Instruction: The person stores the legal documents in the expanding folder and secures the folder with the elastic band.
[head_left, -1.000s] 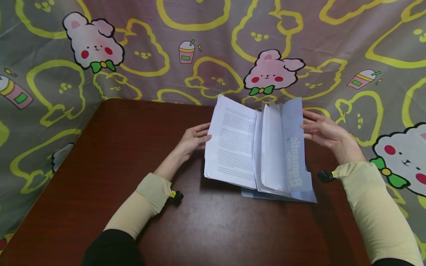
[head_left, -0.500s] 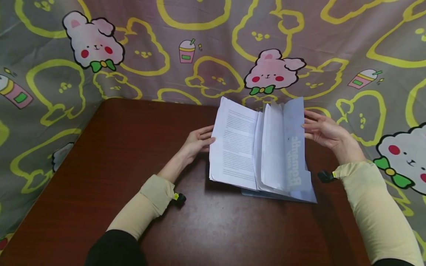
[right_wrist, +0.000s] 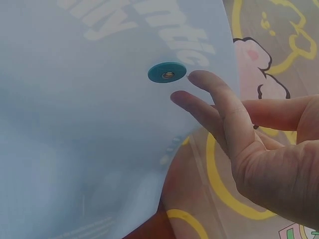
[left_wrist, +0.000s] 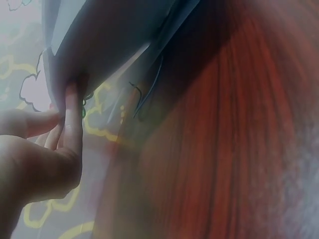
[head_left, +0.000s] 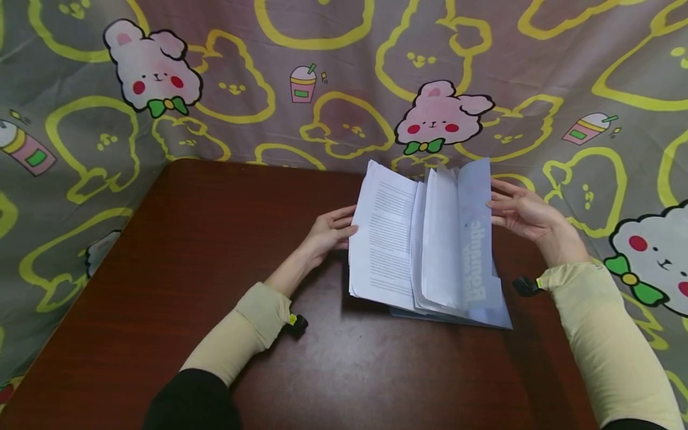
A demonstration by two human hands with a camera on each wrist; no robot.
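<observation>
A pale blue document folder [head_left: 475,251] with mirrored "Romantic" lettering stands opened out on the table, with several paper sheets inside. My left hand [head_left: 329,234] pinches the left edge of a stack of printed papers [head_left: 389,239], thumb on the printed side and fingers behind. In the left wrist view, that hand's fingers [left_wrist: 73,119] reach behind the sheets. On the right, my right hand [head_left: 524,212] pinches the folder's flap at its outer edge. A round teal button [right_wrist: 167,72] sits on the flap beside the fingertips in the right wrist view.
The brown wooden table [head_left: 177,257] extends left of and in front of the folder. A patterned cloth [head_left: 344,71] hangs close behind it. In the left wrist view, a thin dark cord [left_wrist: 144,94] dangles below the folder.
My left hand has moved to the right and slightly toward me, bringing the papers' left edge closer to the folder. The right hand and the flap stay almost still.
</observation>
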